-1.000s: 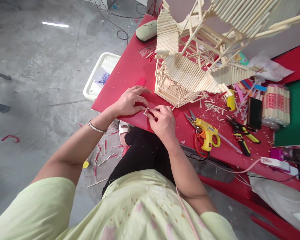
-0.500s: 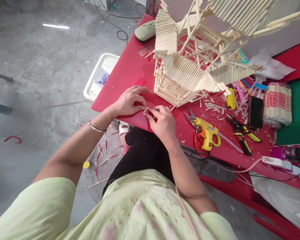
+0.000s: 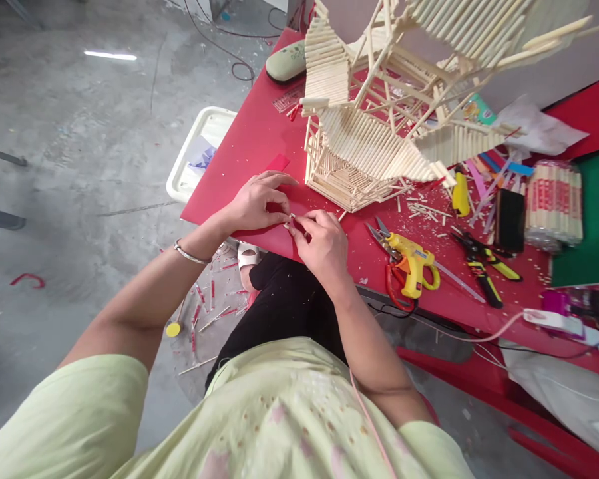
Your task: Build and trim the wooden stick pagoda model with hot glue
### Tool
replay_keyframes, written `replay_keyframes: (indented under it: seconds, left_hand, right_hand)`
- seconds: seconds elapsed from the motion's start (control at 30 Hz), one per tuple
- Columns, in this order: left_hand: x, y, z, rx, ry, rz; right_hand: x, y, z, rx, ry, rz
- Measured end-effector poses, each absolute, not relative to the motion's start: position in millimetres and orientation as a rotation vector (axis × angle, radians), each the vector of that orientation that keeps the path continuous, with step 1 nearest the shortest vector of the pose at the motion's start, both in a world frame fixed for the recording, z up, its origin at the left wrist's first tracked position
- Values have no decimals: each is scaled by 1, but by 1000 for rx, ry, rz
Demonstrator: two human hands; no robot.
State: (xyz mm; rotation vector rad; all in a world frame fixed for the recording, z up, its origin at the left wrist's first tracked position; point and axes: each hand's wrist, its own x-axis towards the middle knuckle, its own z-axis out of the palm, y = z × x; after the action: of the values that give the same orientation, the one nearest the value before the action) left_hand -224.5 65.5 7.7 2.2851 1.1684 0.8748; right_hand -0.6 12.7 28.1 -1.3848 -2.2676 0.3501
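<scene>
Near the front edge of the red tabletop point(image 3: 239, 146), my left hand point(image 3: 259, 201) and my right hand point(image 3: 323, 243) meet fingertip to fingertip. Between them is a tiny piece made of short wooden sticks point(image 3: 289, 220), pinched at one end by each hand. Its exact shape is mostly hidden by the fingers. Just beyond my hands stands a large model building of wooden sticks point(image 3: 364, 150), with curved, slatted roofs. To the right of my right hand lie a yellow glue gun point(image 3: 416, 266) and scissors with red handles point(image 3: 393, 283).
Pliers point(image 3: 479, 266), a black box-like item point(image 3: 510, 221) and a bundle of wrapped sticks point(image 3: 554, 203) lie on the right. Stick offcuts point(image 3: 429, 211) litter the table. A glasses case point(image 3: 285, 62) sits at the back. A white tray point(image 3: 172, 183) stands beyond the left edge.
The small stick piece has turned slightly between my fingertips, and less of it shows now. My hands stay in nearly the same place; the whole view has shifted a little.
</scene>
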Motion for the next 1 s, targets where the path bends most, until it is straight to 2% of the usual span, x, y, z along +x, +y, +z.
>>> replay_keyframes:
  seconds: [0.57, 1.0]
  left_hand:
    - [-224, 67, 6, 2331, 1154, 874]
    - [-224, 66, 12, 2319, 1210, 730]
  right_hand:
    - [-2, 15, 28, -1404, -2270, 385]
    - [-8, 12, 30, -1494, -2256, 353]
